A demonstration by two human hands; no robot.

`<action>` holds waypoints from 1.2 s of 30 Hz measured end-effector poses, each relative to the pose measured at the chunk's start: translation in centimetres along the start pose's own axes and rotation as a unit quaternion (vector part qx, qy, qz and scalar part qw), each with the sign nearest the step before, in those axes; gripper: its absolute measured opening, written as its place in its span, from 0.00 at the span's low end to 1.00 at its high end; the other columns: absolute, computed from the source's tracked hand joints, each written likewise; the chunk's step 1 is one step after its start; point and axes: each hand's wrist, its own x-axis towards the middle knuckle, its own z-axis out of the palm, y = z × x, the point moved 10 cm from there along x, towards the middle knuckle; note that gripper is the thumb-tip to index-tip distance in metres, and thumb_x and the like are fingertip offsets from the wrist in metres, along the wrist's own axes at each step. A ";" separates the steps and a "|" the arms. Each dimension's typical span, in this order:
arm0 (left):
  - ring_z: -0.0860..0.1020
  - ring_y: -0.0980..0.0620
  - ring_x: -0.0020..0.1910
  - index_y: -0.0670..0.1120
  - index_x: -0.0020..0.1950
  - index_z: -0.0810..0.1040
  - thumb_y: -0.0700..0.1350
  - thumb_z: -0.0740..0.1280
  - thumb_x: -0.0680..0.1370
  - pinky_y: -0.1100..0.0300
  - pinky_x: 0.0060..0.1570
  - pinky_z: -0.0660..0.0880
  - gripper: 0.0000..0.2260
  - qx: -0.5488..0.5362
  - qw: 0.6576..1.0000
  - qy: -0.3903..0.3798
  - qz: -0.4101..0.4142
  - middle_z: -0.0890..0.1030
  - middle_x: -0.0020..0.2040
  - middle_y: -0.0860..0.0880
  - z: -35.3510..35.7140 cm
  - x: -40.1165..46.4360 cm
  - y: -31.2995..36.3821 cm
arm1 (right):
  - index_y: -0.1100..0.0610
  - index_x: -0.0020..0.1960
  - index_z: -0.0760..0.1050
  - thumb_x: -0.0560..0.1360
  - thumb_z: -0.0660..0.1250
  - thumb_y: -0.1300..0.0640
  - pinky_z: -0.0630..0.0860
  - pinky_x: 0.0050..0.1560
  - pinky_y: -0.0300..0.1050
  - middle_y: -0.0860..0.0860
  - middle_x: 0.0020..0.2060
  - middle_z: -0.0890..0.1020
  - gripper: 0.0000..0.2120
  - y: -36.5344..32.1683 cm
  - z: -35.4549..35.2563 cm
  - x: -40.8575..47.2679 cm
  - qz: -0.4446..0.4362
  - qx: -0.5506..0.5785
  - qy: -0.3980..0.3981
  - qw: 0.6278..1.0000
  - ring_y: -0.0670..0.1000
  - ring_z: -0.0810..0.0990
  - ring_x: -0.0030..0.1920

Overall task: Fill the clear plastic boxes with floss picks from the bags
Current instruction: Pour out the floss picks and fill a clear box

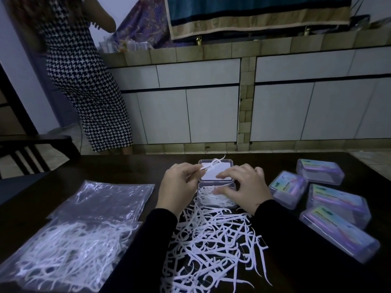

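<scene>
An open clear plastic box point(230, 205) lies mid-table, its lid point(215, 171) folded back and its tray partly filled with white floss picks. My left hand point(179, 187) pinches a few floss picks point(213, 163) above the lid. My right hand point(243, 187) lies over the tray with straight fingers pressing on the picks inside. A loose heap of floss picks point(213, 244) spreads across the table in front of the box. At the near left a clear bag point(69, 250) holds many more picks.
A flat clear bag point(105, 199) lies behind the full one. Several closed boxes point(336, 206) with colourful labels lie at the right. A person in a checked dress point(84, 81) stands at a tiled counter point(243, 49) beyond the dark table point(63, 172). A chair point(31, 149) stands at far left.
</scene>
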 end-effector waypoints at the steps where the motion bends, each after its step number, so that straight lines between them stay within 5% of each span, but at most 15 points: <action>1: 0.76 0.54 0.44 0.49 0.52 0.85 0.46 0.69 0.77 0.60 0.45 0.72 0.07 0.002 1.000 -0.002 -0.003 0.82 0.41 0.55 0.0 0.0 -0.1 | 0.39 0.57 0.75 0.70 0.65 0.32 0.54 0.59 0.45 0.33 0.52 0.72 0.19 0.2 0.1 0.0 0.007 -0.001 -0.004 1.000 0.41 0.66 0.56; 8: 0.74 0.61 0.38 0.49 0.49 0.85 0.48 0.70 0.76 0.69 0.39 0.66 0.06 0.006 1.000 -0.015 -0.018 0.76 0.34 0.62 0.0 0.1 -0.4 | 0.43 0.40 0.72 0.71 0.67 0.37 0.56 0.52 0.46 0.41 0.37 0.75 0.11 0.3 -0.1 -0.4 0.019 0.043 -0.014 0.999 0.42 0.69 0.45; 13: 0.78 0.61 0.38 0.48 0.51 0.85 0.47 0.71 0.76 0.63 0.42 0.75 0.07 -0.036 0.996 -0.047 -0.060 0.82 0.39 0.58 0.4 -0.1 -0.8 | 0.42 0.47 0.75 0.74 0.59 0.35 0.61 0.60 0.50 0.37 0.45 0.75 0.13 0.2 -0.3 -0.5 0.015 0.021 -0.005 1.000 0.42 0.69 0.50; 18: 0.79 0.63 0.38 0.48 0.53 0.84 0.48 0.71 0.75 0.69 0.41 0.74 0.09 -0.012 0.993 -0.085 -0.080 0.82 0.39 0.58 0.8 0.2 -0.3 | 0.40 0.63 0.66 0.64 0.58 0.22 0.61 0.60 0.48 0.42 0.57 0.68 0.34 1.5 -0.3 -1.1 0.049 -0.074 -0.055 0.995 0.45 0.67 0.58; 21: 0.81 0.57 0.42 0.49 0.51 0.85 0.48 0.70 0.76 0.58 0.48 0.79 0.07 0.016 0.989 -0.133 -0.068 0.85 0.43 0.53 1.7 0.2 0.6 | 0.41 0.68 0.61 0.61 0.58 0.20 0.62 0.59 0.50 0.44 0.58 0.70 0.42 2.2 0.0 -1.5 0.061 -0.130 -0.083 0.986 0.47 0.68 0.57; 27: 0.73 0.53 0.49 0.55 0.60 0.81 0.53 0.63 0.80 0.61 0.43 0.68 0.12 0.233 0.957 -0.165 0.048 0.83 0.54 0.53 2.4 -0.6 1.9 | 0.40 0.68 0.65 0.67 0.60 0.25 0.59 0.60 0.52 0.40 0.59 0.75 0.34 2.4 0.5 -1.9 0.055 -0.131 -0.131 0.981 0.46 0.69 0.58; 31: 0.71 0.54 0.45 0.56 0.62 0.79 0.53 0.66 0.78 0.62 0.40 0.66 0.14 0.240 0.955 -0.154 0.083 0.83 0.51 0.52 2.4 -0.9 2.2 | 0.39 0.66 0.67 0.70 0.62 0.29 0.58 0.61 0.52 0.40 0.62 0.74 0.28 2.3 0.4 -2.1 0.056 -0.122 -0.138 0.981 0.46 0.68 0.60; 36: 0.68 0.57 0.41 0.54 0.61 0.78 0.54 0.70 0.74 0.62 0.40 0.65 0.17 0.218 0.962 -0.142 0.086 0.81 0.44 0.55 2.3 -0.5 2.4 | 0.38 0.72 0.60 0.73 0.63 0.34 0.58 0.62 0.49 0.45 0.62 0.72 0.29 2.1 0.1 -2.6 0.075 -0.107 -0.168 0.977 0.45 0.58 0.51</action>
